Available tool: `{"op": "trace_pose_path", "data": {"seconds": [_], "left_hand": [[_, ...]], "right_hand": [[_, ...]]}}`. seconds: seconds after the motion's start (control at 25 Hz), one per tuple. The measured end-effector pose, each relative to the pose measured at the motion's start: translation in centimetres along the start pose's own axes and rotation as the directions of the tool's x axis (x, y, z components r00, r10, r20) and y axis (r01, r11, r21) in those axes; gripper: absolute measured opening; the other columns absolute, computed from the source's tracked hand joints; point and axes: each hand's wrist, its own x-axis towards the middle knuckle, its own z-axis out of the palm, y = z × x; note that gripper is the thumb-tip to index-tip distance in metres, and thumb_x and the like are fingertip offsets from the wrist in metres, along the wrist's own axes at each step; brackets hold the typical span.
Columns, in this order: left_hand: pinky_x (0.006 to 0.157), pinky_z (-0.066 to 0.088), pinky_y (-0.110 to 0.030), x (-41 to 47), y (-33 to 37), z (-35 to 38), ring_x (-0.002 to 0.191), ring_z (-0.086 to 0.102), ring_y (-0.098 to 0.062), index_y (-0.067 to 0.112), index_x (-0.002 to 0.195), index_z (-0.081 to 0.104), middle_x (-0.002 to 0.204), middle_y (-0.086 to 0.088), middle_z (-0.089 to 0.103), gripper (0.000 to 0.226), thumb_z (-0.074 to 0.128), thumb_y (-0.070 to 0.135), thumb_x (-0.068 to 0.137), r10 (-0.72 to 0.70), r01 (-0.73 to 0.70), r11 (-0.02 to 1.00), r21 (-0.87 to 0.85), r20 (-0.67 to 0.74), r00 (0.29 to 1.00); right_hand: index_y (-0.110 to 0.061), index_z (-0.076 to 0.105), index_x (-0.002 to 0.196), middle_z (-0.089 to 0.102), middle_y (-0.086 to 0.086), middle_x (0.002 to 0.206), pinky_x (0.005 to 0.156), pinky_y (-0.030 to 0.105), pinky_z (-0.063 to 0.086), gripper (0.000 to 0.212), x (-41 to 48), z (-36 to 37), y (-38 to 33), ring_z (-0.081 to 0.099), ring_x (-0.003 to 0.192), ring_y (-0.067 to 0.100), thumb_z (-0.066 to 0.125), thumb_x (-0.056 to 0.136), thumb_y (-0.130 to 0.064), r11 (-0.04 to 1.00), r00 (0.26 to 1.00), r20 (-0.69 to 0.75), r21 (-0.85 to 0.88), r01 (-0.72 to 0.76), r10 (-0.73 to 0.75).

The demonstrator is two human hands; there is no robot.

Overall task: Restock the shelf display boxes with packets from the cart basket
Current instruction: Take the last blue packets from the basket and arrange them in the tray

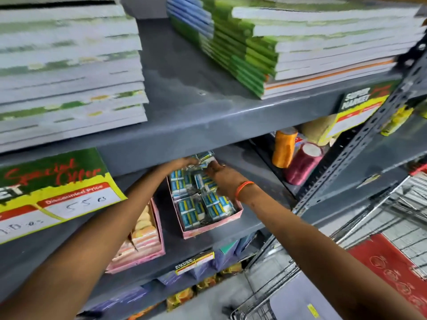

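Note:
A pink display box (211, 228) on the middle shelf holds several blue packets (193, 210) in clear wrap. Both arms reach under the upper shelf to the back of this box. My left hand (184, 162) and my right hand (218, 172) pinch the same blue packet (204, 157) between them, just above the box's far end. An orange band circles my right wrist. A second pink display box (159, 248) with peach and yellow packets stands to the left, partly hidden by my left forearm. The wire cart basket (374, 227) is at the lower right.
Stacks of notebooks (288, 42) lie on the upper grey shelf (196, 121), which overhangs my hands. Orange and maroon thread spools (298, 162) stand to the right of the box. Price cards hang from the shelf edges. A perforated steel upright (360, 144) separates the shelf from the cart.

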Motion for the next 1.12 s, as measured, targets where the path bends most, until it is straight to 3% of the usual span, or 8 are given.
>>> {"op": "trace_pose_path", "data": {"seconds": [0.12,0.2,0.32,0.48,0.64,0.76,0.88,1.12], "left_hand": [[0.063,0.039,0.001,0.5,0.9,0.5,0.111,0.039,-0.019,-0.018,0.131,0.034,0.143,-0.034,0.035,0.04,0.043,-0.012,0.092,0.076,-0.08,0.996,0.038,0.116,0.99],[0.058,0.037,-0.001,1.3,-0.2,1.0,0.103,0.036,-0.017,-0.016,0.128,0.04,0.134,-0.03,0.045,0.04,0.049,-0.01,0.09,0.054,-0.059,0.997,0.044,0.11,0.992],[0.062,0.035,-0.013,1.4,-1.2,1.5,0.099,0.04,-0.019,-0.012,0.125,0.047,0.109,-0.015,0.048,0.042,0.059,-0.002,0.087,0.013,-0.017,0.999,0.047,0.091,0.996],[0.095,0.035,-0.025,1.3,-1.0,1.8,0.122,0.046,-0.03,-0.004,0.129,0.046,0.135,-0.02,0.048,0.052,0.066,-0.003,0.081,0.132,-0.135,0.989,0.06,0.047,0.99],[0.088,0.032,-0.017,1.6,-1.3,2.0,0.125,0.044,-0.034,-0.004,0.127,0.049,0.135,-0.022,0.048,0.05,0.067,0.0,0.081,0.193,-0.196,0.972,0.132,0.033,0.981],[0.102,0.036,-0.029,1.6,-1.5,1.8,0.123,0.048,-0.033,-0.001,0.125,0.053,0.131,-0.02,0.052,0.048,0.069,0.004,0.08,0.226,-0.227,0.957,0.18,0.025,0.974],[0.101,0.041,-0.039,1.6,-1.8,1.8,0.115,0.054,-0.034,0.001,0.12,0.058,0.123,-0.021,0.056,0.043,0.07,0.003,0.079,0.253,-0.252,0.949,0.187,0.016,0.967],[0.098,0.043,-0.036,1.0,-1.3,1.6,0.117,0.053,-0.031,0.005,0.122,0.057,0.128,-0.017,0.056,0.045,0.071,0.01,0.08,0.264,-0.262,0.941,0.213,0.019,0.964]], "right_hand": [[-0.014,0.033,0.144,0.035,0.017,0.148,0.103,0.041,0.046,0.069,0.7,0.6,0.3,0.047,0.127,0.037,0.055,0.081,0.005,0.997,1.0,0.014,0.082,0.009,-0.01],[-0.024,0.037,0.142,0.04,0.015,0.148,0.104,0.04,0.047,0.069,0.9,1.1,0.7,0.05,0.126,0.036,0.052,0.082,0.006,0.984,1.0,0.016,0.179,-0.012,0.009],[-0.02,0.049,0.136,0.036,0.01,0.15,0.114,0.035,0.037,0.055,0.4,1.7,1.1,0.042,0.133,0.031,0.058,0.085,-0.003,0.978,1.0,-0.028,0.207,0.008,-0.003],[-0.012,0.066,0.12,0.054,0.013,0.136,0.113,0.036,0.038,0.036,-0.2,2.7,1.2,0.048,0.126,0.033,0.062,0.084,-0.006,0.956,0.988,-0.153,0.291,0.045,0.0],[-0.013,0.066,0.119,0.058,0.008,0.133,0.109,0.031,0.038,0.037,-0.3,2.8,1.0,0.05,0.125,0.029,0.064,0.083,-0.004,0.951,0.985,-0.171,0.308,0.029,0.025],[-0.016,0.064,0.121,0.056,0.005,0.136,0.11,0.028,0.036,0.04,-0.4,2.6,1.2,0.048,0.127,0.025,0.062,0.084,-0.004,0.952,0.988,-0.152,0.305,0.022,0.026],[-0.017,0.064,0.122,0.057,0.005,0.135,0.111,0.029,0.036,0.038,-0.7,2.2,1.1,0.049,0.127,0.024,0.059,0.086,-0.005,0.953,0.989,-0.145,0.302,0.025,0.02],[-0.018,0.065,0.12,0.059,0.004,0.133,0.11,0.031,0.038,0.036,-1.1,1.9,0.9,0.053,0.124,0.023,0.062,0.087,-0.007,0.956,0.989,-0.147,0.292,0.019,0.025]]}}
